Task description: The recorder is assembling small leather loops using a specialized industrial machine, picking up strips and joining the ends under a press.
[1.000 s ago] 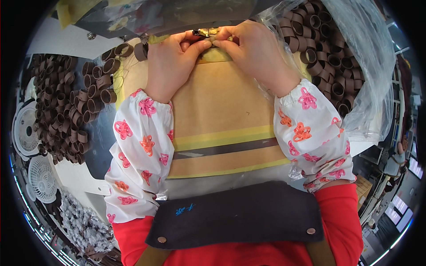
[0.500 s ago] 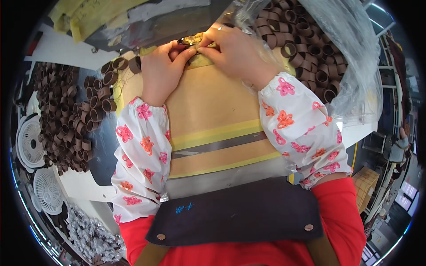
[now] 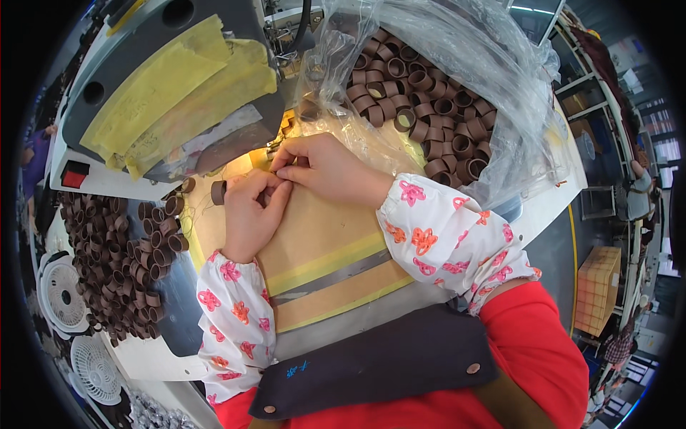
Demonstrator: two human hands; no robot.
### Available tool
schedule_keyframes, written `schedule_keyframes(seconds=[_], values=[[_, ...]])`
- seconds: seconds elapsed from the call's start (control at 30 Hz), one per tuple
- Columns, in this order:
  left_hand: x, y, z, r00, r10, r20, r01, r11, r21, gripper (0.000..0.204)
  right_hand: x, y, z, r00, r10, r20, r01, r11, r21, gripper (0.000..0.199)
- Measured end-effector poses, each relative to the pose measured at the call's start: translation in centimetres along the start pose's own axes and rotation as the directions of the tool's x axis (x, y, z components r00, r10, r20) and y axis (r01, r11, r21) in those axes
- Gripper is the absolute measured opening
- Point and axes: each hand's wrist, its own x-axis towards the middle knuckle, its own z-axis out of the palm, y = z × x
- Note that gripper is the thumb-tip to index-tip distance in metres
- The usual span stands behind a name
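Crowded around me was a factory workstation, and I took it in from left to right. Two white fan guards [image 3: 63,299] lay at the far left edge, and beside them a heap of small brown rings [image 3: 114,264] spread over the desk [image 3: 153,354]. Above that heap stood the sewing machine [image 3: 171,93], grey and patched with yellow tape.

Under the machine's lamp my left hand [image 3: 250,214] was curled almost closed, its fingertips pinching a small brown loop [image 3: 274,169] I could barely make out, just beside the needle area. One more brown ring [image 3: 219,191] sat upright right by that hand's knuckles. My right hand [image 3: 325,168] met the left from the other side, thumb and forefinger pressed together on the same small piece, the remaining fingers folded in.

I judged the loop to be light, soft band material, easy to crush or let slip, so it wanted holding by its edges with fingertips only, close to the seam.

Both wrists rested on a tan padded board [image 3: 321,250] with yellow and grey stripes. Further right, a clear plastic bag [image 3: 464,86] bulged with many more rings of the same kind. Beyond it, at the far right, I saw shelving and a cardboard box [image 3: 597,289].
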Motion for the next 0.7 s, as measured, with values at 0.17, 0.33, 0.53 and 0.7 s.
schedule_keyframes(seconds=[0.17,0.33,0.53,0.7], values=[[0.1,0.2,-0.5,0.979,0.108,-0.171,-0.141,0.971,-0.194,0.021,-1.6,-2.4,-0.3,0.985,-0.026,0.172,0.062,0.975,-0.212,0.007],[0.2,-0.2,-1.2,0.97,0.202,0.135,-0.22,0.967,0.129,0.017,-3.6,-3.7,1.1,0.929,-0.217,0.299,0.303,0.911,-0.28,0.009],[-0.8,-1.3,-2.3,0.977,0.191,-0.099,-0.13,0.89,0.437,0.008,-0.8,-1.7,-0.5,0.975,-0.139,0.173,0.176,0.96,-0.218,0.009],[-1.5,-0.9,-2.0,0.985,0.143,-0.099,-0.082,0.885,0.459,0.011,-1.0,-1.2,0.8,0.988,-0.148,0.046,0.154,0.972,-0.176,0.01]])
